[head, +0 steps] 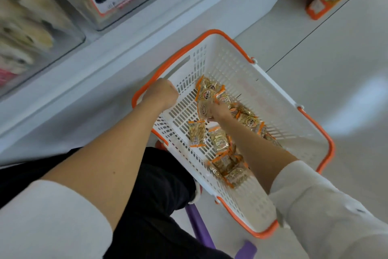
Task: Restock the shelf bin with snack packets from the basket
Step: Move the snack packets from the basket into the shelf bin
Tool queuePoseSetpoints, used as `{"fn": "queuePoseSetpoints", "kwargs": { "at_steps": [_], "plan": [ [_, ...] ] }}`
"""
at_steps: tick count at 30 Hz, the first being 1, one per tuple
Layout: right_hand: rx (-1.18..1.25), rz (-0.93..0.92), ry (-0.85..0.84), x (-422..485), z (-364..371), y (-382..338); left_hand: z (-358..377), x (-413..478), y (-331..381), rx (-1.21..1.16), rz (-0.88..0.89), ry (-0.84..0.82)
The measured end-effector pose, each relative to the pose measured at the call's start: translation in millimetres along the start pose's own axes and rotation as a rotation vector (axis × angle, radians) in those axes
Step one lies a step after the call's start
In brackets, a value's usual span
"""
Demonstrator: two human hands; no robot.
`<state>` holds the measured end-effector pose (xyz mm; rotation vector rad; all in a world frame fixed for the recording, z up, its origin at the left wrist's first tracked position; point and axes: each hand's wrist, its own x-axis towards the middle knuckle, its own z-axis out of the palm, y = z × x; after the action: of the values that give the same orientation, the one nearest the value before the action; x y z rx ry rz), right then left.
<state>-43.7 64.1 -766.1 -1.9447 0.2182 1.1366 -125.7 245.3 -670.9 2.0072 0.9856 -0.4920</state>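
The basket is gripped at its rim by the left hand for steadiness while snack packets are clutched by the right hand

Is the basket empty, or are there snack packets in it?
Not empty: several snack packets lie on the floor of the basket, and the right hand grips a few of them.
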Motion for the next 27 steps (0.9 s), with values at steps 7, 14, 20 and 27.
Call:
{"fn": "queuePoseSetpoints", "kwargs": {
  "at_steps": [7,14,20,27],
  "plan": [
    [0.354,0.006,-0.501,-73.9,-42.0,-83.0,-43.7,-58.1,26.6,0.002,0.071,0.213],
    [0.276,-0.284,-0.550,-167.0,-42.9,-183.0,-97.4,-130.1,63.5,-0.312,0.177,0.149],
    [0.161,-0.483,-0.597,-238.1,-38.8,-234.3,-154.1,-189.3,76.3,-0.442,0.325,0.313],
    [0.235,-0.619,-0.581,-291.9,-22.9,-273.5,-213.6,-249.3,97.8,-0.478,0.471,0.473]
  ]
}}
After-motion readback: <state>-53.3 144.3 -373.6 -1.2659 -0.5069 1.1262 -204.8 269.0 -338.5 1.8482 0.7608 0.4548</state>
